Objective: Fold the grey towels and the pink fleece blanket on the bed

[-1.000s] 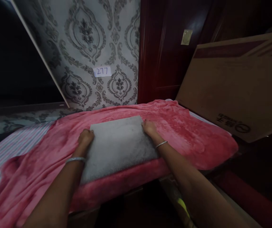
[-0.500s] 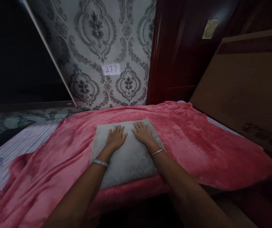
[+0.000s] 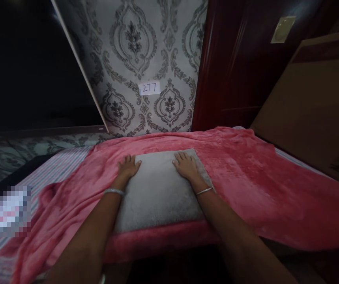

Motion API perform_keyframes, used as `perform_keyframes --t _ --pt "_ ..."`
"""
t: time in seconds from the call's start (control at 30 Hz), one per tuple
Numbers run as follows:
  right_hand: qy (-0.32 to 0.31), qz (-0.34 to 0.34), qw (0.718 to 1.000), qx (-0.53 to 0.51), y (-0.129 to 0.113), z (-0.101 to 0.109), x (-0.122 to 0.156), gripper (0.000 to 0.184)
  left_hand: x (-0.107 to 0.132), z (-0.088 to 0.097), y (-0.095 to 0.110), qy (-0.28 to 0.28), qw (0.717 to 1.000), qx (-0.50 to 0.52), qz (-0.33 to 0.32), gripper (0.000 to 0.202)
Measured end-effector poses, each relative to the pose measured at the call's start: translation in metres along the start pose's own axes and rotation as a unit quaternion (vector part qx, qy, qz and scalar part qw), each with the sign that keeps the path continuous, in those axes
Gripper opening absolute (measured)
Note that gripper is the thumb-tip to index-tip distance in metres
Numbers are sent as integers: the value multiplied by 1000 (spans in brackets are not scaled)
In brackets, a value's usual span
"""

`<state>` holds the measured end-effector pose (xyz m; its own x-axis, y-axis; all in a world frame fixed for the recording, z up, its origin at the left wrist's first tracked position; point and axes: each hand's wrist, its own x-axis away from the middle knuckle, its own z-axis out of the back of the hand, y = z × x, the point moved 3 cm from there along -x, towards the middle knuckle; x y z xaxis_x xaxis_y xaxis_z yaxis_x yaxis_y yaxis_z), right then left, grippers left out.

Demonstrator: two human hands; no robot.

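Observation:
A grey plush cloth (image 3: 160, 193), roughly square, lies flat on a pink blanket (image 3: 240, 173). My left hand (image 3: 127, 167) rests with fingers spread at the cloth's far left corner, partly over the blanket beside it. On the upper right part of the cloth, my right hand (image 3: 185, 165) lies flat, palm down, fingers apart. Neither hand grasps anything. A bracelet circles each wrist. The far left corner of the cloth is hidden under my left hand, and part of its right edge under my right wrist.
Striped bedding (image 3: 65, 163) shows at the left, with a blurred-out patch (image 3: 6, 213) on it. Behind stand a patterned wall with a "277" label (image 3: 149, 88), a dark screen (image 3: 33, 71) and a dark red panel (image 3: 231, 67). A large cardboard box (image 3: 314, 102) leans at the right.
My left hand has slid left across the grey cloth to its far left corner. My right hand stays at about the same place on it. The view has shifted slightly left.

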<state>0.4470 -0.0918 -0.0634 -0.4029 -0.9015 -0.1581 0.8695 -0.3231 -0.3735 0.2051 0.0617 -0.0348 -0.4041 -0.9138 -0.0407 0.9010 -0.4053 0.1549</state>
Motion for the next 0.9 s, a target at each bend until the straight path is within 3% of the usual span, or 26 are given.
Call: perform_keyframes --t 0.1,0.2,0.33,0.4,0.47,0.57,0.67,0.77,0.9 --pt "55 -21 990 -132 8 6 -12 47 2 9 20 36 999 2 -31 67" --pt "123 -55 969 -207 22 17 -32 48 1 11 75 26 995 3 -91 64" --pt "197 -72 945 -249 40 18 -47 52 8 -10 167 -23 972 -13 -233 60" --pt "220 -67 935 -270 48 8 -47 51 14 -25 197 -35 964 -22 -261 60" --pt "236 -58 926 -288 54 -4 -44 52 19 -38 210 -35 963 -27 -266 60" --pt "250 -45 917 -307 61 -17 -42 56 18 -46 208 -25 966 -27 -256 62" --pt "253 -33 915 -313 65 -21 -43 57 8 -43 188 -41 972 -33 -230 67" --pt "252 -27 916 -311 65 -19 -43 55 -5 -33 151 -65 979 -47 -189 70" --pt "245 -32 919 -308 63 -17 -41 51 -10 -19 85 -74 988 -69 -119 70"
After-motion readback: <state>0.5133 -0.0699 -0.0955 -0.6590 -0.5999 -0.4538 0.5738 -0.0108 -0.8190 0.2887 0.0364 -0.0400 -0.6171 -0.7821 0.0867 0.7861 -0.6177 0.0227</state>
